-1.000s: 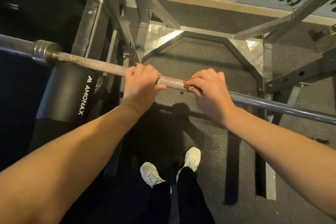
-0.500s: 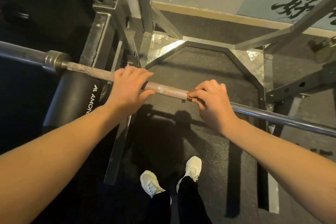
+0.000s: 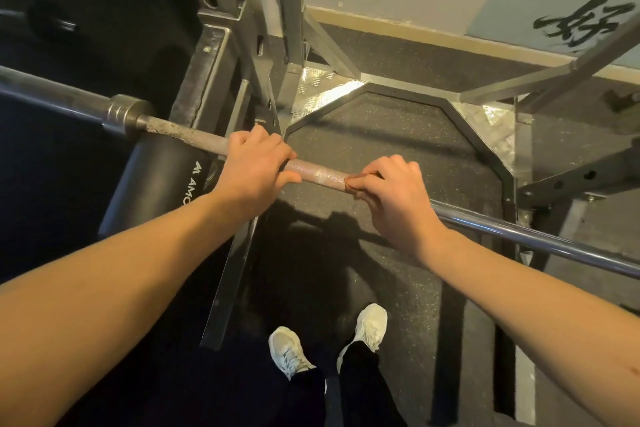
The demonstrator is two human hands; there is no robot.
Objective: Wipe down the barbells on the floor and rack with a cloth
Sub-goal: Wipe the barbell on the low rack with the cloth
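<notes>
Steel barbell (image 3: 320, 176) spans the rack (image 3: 221, 45), raised above the rubber floor (image 3: 398, 135). Left hand (image 3: 254, 172) is curled around its rough, knurled shaft. Right hand (image 3: 398, 199), a little further along the bar, grips what looks like a brownish cloth (image 3: 351, 184) bunched against the metal

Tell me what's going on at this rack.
A person stands at the rack, both hands on a barbell. The left hand grips the dull knurled section, while the right hand pinches a small brown cloth around the bar beside it. Right of that hand the bar looks shiny; toward the collar it looks crusty.
</notes>
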